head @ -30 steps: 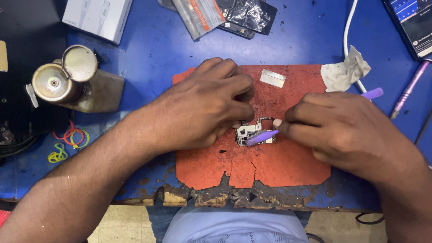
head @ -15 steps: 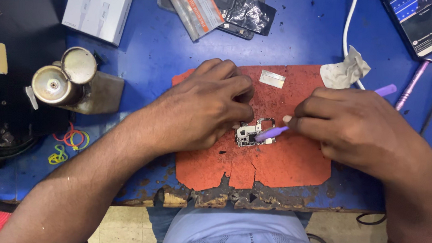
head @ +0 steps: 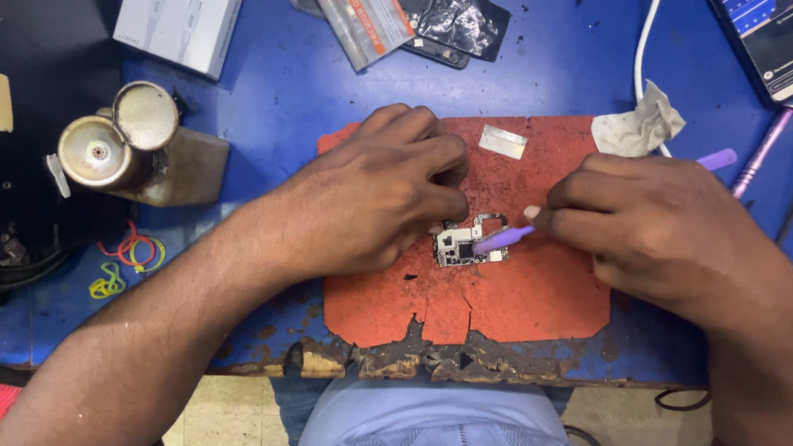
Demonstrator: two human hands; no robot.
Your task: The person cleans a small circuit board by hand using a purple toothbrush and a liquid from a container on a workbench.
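Observation:
A small circuit board (head: pixel 466 245) lies on a worn red mat (head: pixel 537 303) in the middle of a blue bench. My left hand (head: pixel 375 195) rests over the mat, its fingertips pinning the board's upper left edge. My right hand (head: pixel 658 232) grips a purple plastic tool (head: pixel 501 239) like a pen; the tool's flat tip touches the board's right side, and its rear end sticks out behind my knuckles.
A small metal shield (head: pixel 503 141) and a crumpled tissue (head: pixel 641 125) lie at the mat's far edge. Two metal cups on a block (head: pixel 125 141) stand left, with rubber bands (head: pixel 128 259) nearby. A white box (head: pixel 181 13), phone parts (head: pixel 425 16) and a phone (head: pixel 781 40) lie behind.
My right hand has drawn back to the right, sliding up the purple tool so more of its shaft shows. The left hand and the board have stayed put.

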